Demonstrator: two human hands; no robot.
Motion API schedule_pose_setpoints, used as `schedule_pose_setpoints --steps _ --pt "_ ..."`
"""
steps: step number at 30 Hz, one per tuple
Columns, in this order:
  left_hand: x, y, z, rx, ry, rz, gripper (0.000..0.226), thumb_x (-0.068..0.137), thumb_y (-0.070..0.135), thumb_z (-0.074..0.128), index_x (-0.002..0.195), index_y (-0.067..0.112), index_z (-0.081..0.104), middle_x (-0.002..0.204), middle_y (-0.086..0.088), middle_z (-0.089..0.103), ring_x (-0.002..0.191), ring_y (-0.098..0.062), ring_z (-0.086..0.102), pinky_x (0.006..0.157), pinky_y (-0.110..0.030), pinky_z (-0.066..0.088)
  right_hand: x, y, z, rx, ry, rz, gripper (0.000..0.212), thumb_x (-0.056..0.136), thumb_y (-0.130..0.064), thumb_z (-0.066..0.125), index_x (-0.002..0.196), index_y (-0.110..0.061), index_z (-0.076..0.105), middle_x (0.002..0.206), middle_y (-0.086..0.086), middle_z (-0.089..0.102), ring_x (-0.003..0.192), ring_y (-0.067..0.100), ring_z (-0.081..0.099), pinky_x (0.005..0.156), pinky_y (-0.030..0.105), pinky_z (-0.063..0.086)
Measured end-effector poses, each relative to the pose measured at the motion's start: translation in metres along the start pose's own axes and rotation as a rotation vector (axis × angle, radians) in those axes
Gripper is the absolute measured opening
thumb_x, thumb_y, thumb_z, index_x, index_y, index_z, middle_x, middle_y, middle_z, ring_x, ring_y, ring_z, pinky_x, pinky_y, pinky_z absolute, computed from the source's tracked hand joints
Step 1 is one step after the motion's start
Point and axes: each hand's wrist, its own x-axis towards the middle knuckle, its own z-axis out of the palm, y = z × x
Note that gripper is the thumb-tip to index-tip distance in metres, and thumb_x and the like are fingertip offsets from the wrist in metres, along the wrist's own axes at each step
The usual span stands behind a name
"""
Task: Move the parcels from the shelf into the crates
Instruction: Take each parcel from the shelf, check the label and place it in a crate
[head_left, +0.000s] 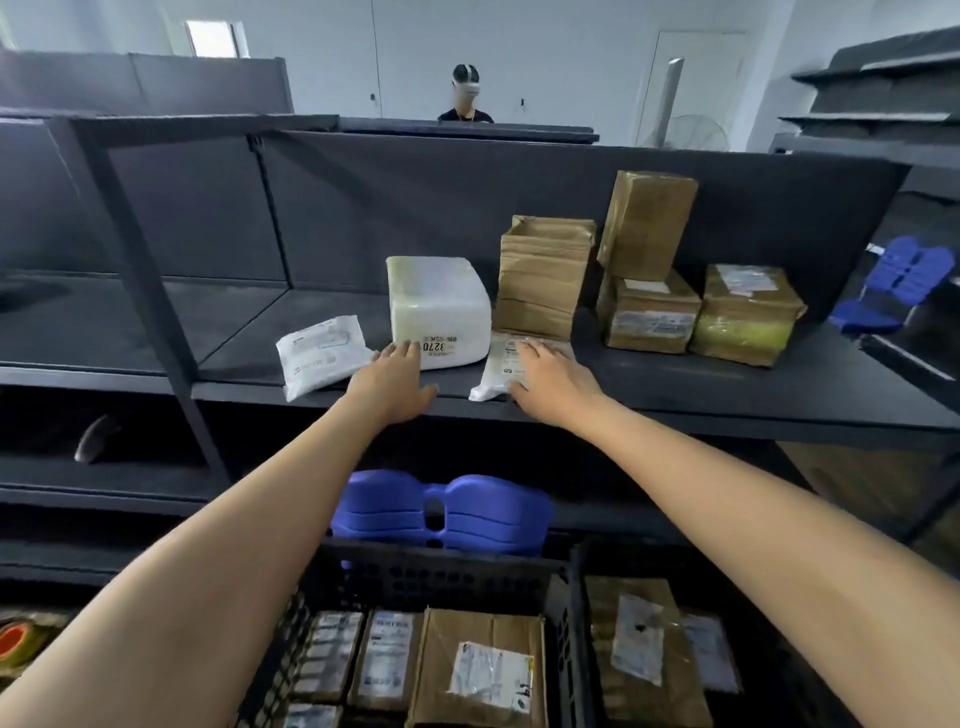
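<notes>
Nearest, at bottom: two black crates (457, 571), already part-filled with brown boxes and labelled packets. Beyond them, past a stack of blue plastic stools (441, 506), the dark shelf (727, 395) with the remaining parcels.

White square parcel (439, 312) near the front edge, middle of the shelf; flat clear packet (501, 364) just right of it, one corner hanging over the edge; small white packet (322, 358) to the left. Farther right, taped brown boxes (649, 270) stacked and side by side, well back from the edge.

Step in hand, by the look of it: reaching in for the white parcel or the flat packet. Best done by closing both palms on opposite sides of the white parcel and lifting straight up, clear of the packet beside it, or else pinching the packet at its overhanging corner and sliding it forward.

Left hand (392, 382) open and flat, fingertips touching the near left corner of the white parcel. Right hand (550, 384) open, fingers spread, resting on the flat packet. Nothing gripped yet.

Far behind the shelf, another person (466, 96) wearing a headset.
</notes>
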Motion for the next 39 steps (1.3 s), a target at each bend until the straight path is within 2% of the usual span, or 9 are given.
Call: schedule_pose_setpoints --steps 3,9,15,18,22,25,28,33,39 --pt "0.024 -0.007 -0.008 -0.035 0.048 -0.025 0.067 0.095 0.038 0.05 0.144 0.0 0.026 0.15 -0.015 0.033 0.139 -0.032 0.029 0.114 -0.041 0.026 0.031 0.001 -0.004 0.042 -0.003 0.005 0.065 0.099 -0.041 0.039 0.152 -0.012 0.016 0.161 0.005 0.015 0.147 0.024 0.016 0.115 0.04 0.024" --pt "0.072 -0.033 -0.024 -0.164 0.089 -0.116 0.055 0.095 0.04 0.044 0.138 0.005 0.038 0.142 -0.012 0.044 0.133 -0.032 0.038 0.106 -0.043 0.035 0.1 -0.008 -0.002 0.153 0.041 0.037 0.062 0.097 -0.047 0.034 0.149 -0.014 0.025 0.159 0.007 0.021 0.139 0.03 0.034 0.102 0.043 0.038" --pt "0.123 -0.054 -0.025 -0.212 0.036 -0.217 0.055 0.095 0.048 0.037 0.13 0.007 0.042 0.134 -0.009 0.05 0.112 -0.033 0.056 0.08 -0.039 0.041 0.164 -0.02 0.008 0.293 0.03 0.096 0.063 0.096 -0.048 0.037 0.14 -0.004 0.037 0.148 0.015 0.038 0.131 0.034 0.042 0.103 0.047 0.04" --pt "0.145 -0.062 -0.019 -0.247 0.013 -0.223 0.057 0.095 0.051 0.036 0.132 0.008 0.044 0.132 -0.01 0.053 0.112 -0.032 0.056 0.081 -0.037 0.043 0.185 -0.02 0.018 0.343 0.024 0.104 0.053 0.096 -0.046 0.04 0.127 -0.004 0.047 0.131 0.014 0.05 0.119 0.031 0.049 0.098 0.046 0.042" --pt "0.169 -0.067 -0.008 -0.487 -0.006 -0.325 0.061 0.095 0.054 0.035 0.128 0.006 0.05 0.124 -0.013 0.06 0.113 -0.032 0.056 0.086 -0.035 0.041 0.199 -0.015 0.023 0.513 0.062 0.139 0.044 0.097 -0.041 0.045 0.12 -0.004 0.052 0.12 0.014 0.056 0.11 0.03 0.054 0.083 0.031 0.039" --pt "0.182 -0.069 -0.001 -0.728 -0.012 -0.416 0.057 0.095 0.051 0.038 0.119 0.003 0.058 0.121 -0.016 0.061 0.111 -0.032 0.056 0.092 -0.035 0.04 0.203 -0.009 0.022 0.556 0.004 0.214 0.048 0.093 -0.053 0.043 0.114 -0.011 0.054 0.111 0.006 0.063 0.098 0.026 0.06 0.076 0.034 0.045" --pt "0.187 -0.069 0.008 -0.884 -0.016 -0.475 0.057 0.094 0.048 0.045 0.129 0.005 0.054 0.129 -0.014 0.057 0.12 -0.032 0.052 0.1 -0.036 0.038 0.208 -0.006 0.024 0.653 -0.048 0.274 0.052 0.089 -0.056 0.046 0.108 -0.009 0.061 0.107 0.008 0.066 0.096 0.027 0.062 0.078 0.036 0.049" --pt "0.186 -0.068 0.011 -1.054 0.008 -0.493 0.052 0.092 0.045 0.05 0.126 0.007 0.055 0.108 -0.005 0.055 0.096 -0.024 0.052 0.083 -0.03 0.037 0.21 -0.006 0.025 0.791 -0.063 0.271 0.04 0.085 -0.054 0.052 0.076 -0.016 0.059 0.079 0.003 0.062 0.086 0.027 0.066 0.068 0.031 0.044" --pt "0.171 -0.054 0.011 -1.122 0.101 -0.494 0.043 0.092 0.04 0.049 0.122 0.01 0.056 0.113 -0.007 0.063 0.102 -0.028 0.06 0.09 -0.037 0.048 0.191 -0.005 0.028 0.983 -0.003 0.251 0.035 0.085 -0.051 0.058 0.104 -0.022 0.064 0.099 -0.006 0.069 0.089 0.012 0.064 0.075 0.029 0.049"
